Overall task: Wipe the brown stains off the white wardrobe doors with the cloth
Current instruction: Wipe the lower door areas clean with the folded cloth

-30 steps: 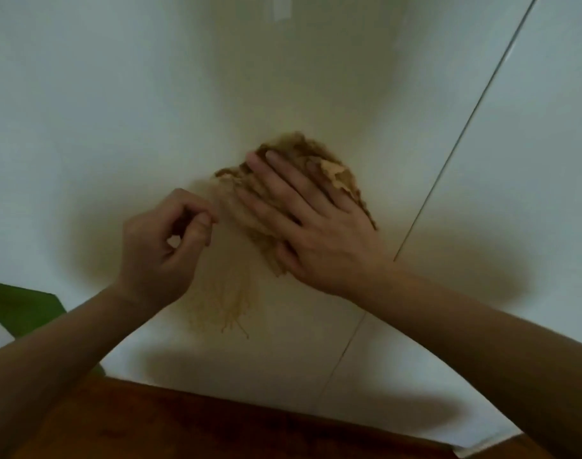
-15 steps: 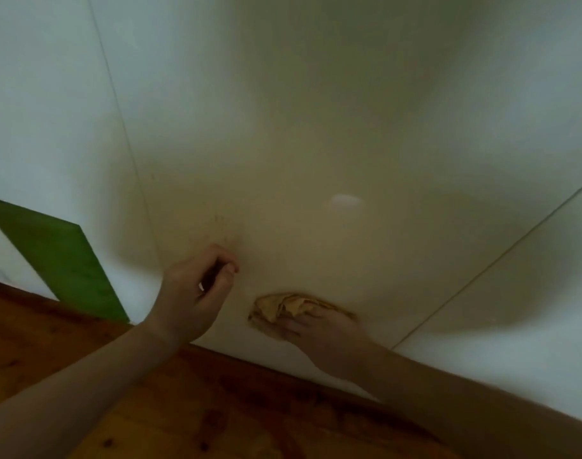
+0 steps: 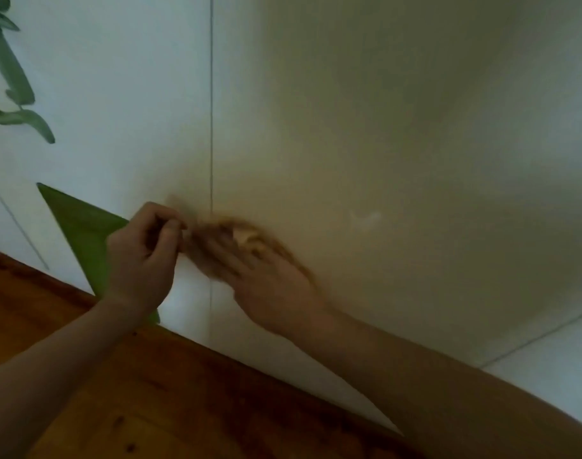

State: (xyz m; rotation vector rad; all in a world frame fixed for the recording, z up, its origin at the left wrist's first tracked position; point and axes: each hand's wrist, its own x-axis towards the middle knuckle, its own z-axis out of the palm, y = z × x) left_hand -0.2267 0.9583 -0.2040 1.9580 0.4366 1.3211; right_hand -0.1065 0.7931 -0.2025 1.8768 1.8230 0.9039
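The white wardrobe doors (image 3: 399, 144) fill the view, with a vertical seam (image 3: 211, 127) between two of them. My right hand (image 3: 269, 286) presses a crumpled, brown-soiled cloth (image 3: 246, 235) flat against the door low down, just right of the seam; hand and cloth are motion-blurred. A faint brown smear (image 3: 180, 203) shows on the door just above and left of the cloth. My left hand (image 3: 144, 256) hovers beside the cloth's left edge, fingers curled in with thumb against fingertips; nothing visible is in it.
A green triangular decal (image 3: 81, 226) lies on the left door behind my left hand, and green leaf decals (image 3: 11, 81) sit higher at the far left. Wooden floor (image 3: 150, 392) runs along the doors' bottom edge. Another door seam (image 3: 531, 336) shows at lower right.
My right hand and the cloth have slid left along the door to the vertical seam. The view swung left, bringing the leaf decals in. My left hand stays curled beside the cloth.
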